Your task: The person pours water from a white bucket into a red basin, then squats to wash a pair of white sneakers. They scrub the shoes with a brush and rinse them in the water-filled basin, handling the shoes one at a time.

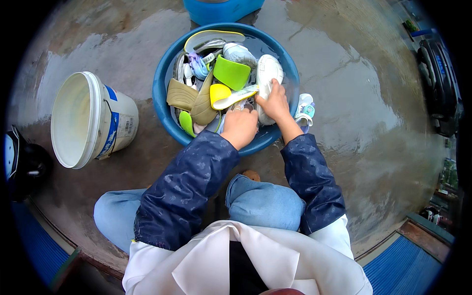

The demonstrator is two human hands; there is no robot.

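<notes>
A round blue plastic basin of water stands before me, crowded with footwear. My right hand grips a white shoe at the basin's right side, its pale sole facing up. Over the near part of the basin, my left hand has its fingers curled down among the shoes; what they touch is mostly hidden. Just beyond it lies a curled yellow-edged insole. Around these are a bright green curved piece, olive slippers, a pale blue-grey shoe and a purple-blue item.
A white plastic bucket stands at the left. Small white-and-teal sandals lie against the basin's right side. Another blue tub is beyond it. Wet concrete surrounds everything; a dark car stands far right.
</notes>
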